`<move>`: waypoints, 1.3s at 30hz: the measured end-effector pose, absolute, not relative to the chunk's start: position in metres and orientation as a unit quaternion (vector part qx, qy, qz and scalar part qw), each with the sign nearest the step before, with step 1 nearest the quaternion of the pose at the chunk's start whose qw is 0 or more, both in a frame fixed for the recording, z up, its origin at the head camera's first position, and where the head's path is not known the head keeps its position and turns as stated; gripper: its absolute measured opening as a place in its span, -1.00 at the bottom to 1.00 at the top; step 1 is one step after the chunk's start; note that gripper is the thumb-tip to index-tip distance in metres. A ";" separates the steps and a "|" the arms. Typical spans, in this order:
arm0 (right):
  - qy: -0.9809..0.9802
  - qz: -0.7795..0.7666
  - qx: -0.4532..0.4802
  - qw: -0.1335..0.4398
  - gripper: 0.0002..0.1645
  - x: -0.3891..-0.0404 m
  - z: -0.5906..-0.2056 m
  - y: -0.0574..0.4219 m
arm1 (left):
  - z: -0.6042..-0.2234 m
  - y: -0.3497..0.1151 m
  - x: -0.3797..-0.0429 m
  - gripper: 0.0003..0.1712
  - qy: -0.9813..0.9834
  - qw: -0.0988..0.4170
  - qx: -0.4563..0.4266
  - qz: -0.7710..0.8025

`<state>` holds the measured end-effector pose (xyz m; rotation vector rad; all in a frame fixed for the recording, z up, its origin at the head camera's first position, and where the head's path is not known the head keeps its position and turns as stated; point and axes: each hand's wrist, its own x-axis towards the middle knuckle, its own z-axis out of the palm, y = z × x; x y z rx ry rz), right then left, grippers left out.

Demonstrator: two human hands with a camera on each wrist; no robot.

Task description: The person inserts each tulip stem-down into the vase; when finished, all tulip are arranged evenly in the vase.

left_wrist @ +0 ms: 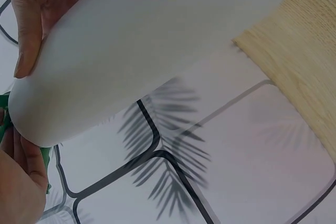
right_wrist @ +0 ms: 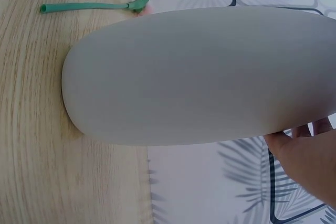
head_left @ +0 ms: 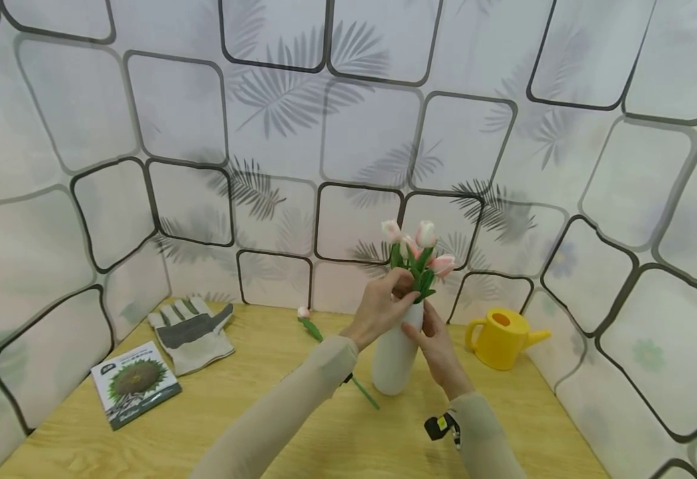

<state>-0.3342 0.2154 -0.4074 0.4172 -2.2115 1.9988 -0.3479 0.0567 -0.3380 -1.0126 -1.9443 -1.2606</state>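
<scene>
A tall white vase (head_left: 393, 366) stands on the wooden table with a bunch of pink-and-white tulips (head_left: 426, 234) in its mouth. My left hand (head_left: 378, 306) is at the rim, its curled fingers and thumb pinching the tulips low among the green leaves. On the opposite side, my right hand (head_left: 439, 349) grips the upper part of the vase, thumb to the front. The right wrist view shows those right fingers against the side of the vase (right_wrist: 194, 77). Stem ends inside the vase are hidden. A single tulip (head_left: 311, 327) lies behind my left forearm, which covers its middle.
A yellow watering can (head_left: 500, 339) stands right of the vase. At the far left lie a grey-and-white work glove (head_left: 192, 332) and a seed packet (head_left: 136, 384) with a sunflower-like picture. Patterned curtain (head_left: 276, 213) encloses the table's back and sides.
</scene>
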 end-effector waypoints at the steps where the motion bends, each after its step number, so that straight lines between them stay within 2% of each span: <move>1: -0.734 0.662 0.137 0.066 -0.09 -0.334 -0.407 0.215 | -0.338 0.057 -0.348 -0.74 -0.733 0.300 -0.382 -0.476; 10: -0.728 0.667 0.140 0.068 -0.09 -0.333 -0.406 0.215 | -0.338 0.060 -0.347 -0.53 -0.737 0.294 -0.369 -0.483; 17: -0.733 0.663 0.139 0.070 -0.08 -0.333 -0.406 0.215 | -0.332 0.064 -0.346 -0.86 -0.774 0.281 -0.337 -0.456; 19: -0.733 0.663 0.138 0.069 -0.08 -0.333 -0.406 0.215 | -0.331 0.063 -0.346 -0.88 -0.782 0.266 -0.331 -0.456; 24: -0.731 0.666 0.138 0.065 -0.09 -0.333 -0.406 0.215 | -0.329 0.057 -0.347 -0.85 -0.781 0.229 -0.348 -0.465; 28: -0.732 0.664 0.140 0.059 -0.08 -0.332 -0.407 0.215 | -0.332 0.051 -0.349 -0.81 -0.766 0.222 -0.363 -0.481; 39: -0.732 0.665 0.137 0.061 -0.05 -0.333 -0.404 0.215 | -0.334 0.040 -0.352 -0.69 -0.713 0.178 -0.326 -0.594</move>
